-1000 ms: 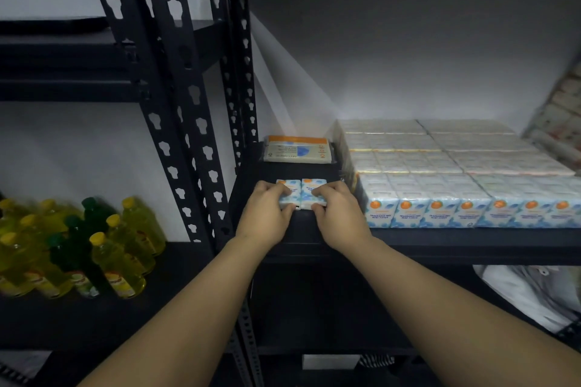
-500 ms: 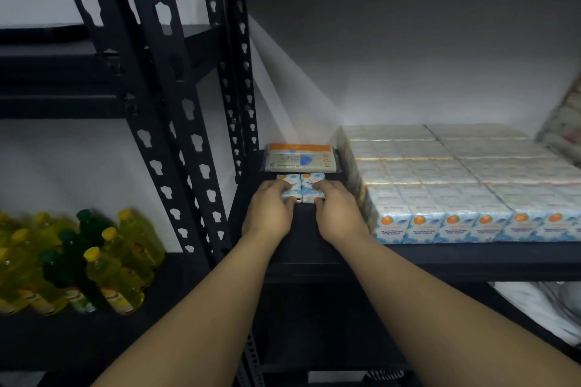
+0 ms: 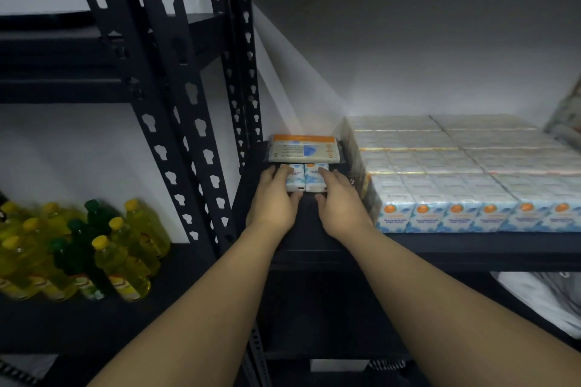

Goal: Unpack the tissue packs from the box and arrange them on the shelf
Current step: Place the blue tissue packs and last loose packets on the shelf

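On the black shelf (image 3: 471, 245), between our two hands, sit two small tissue packs (image 3: 304, 177), side by side and touching, white and blue with an orange spot at the far end. The print on them is too small to read. Our left hand (image 3: 275, 201) grips the left pack, fingers curled over its top and thumb at its near edge; our right hand (image 3: 341, 203) grips the right pack the same way. So each grip is clamped on its own pack, and the packs lie under our fingertips, at the far end of both grips.

Just beyond the grips, touching the packs' far ends, lies a flat wrapped packet (image 3: 303, 149) with an orange band and a blue mark; its writing faces away from us and we cannot make it out. Right of our right hand stands a big wrapped block of tissue packs (image 3: 456, 176), each front showing an orange dot and blue lettering that is blurred. Well left of the grips, on a lower shelf, stand yellow bottles (image 3: 103, 248) with yellow and green caps.

Compared with a second ago, the two packs have slid deeper into the shelf, from near the front edge up against the flat packet, our hands following them.
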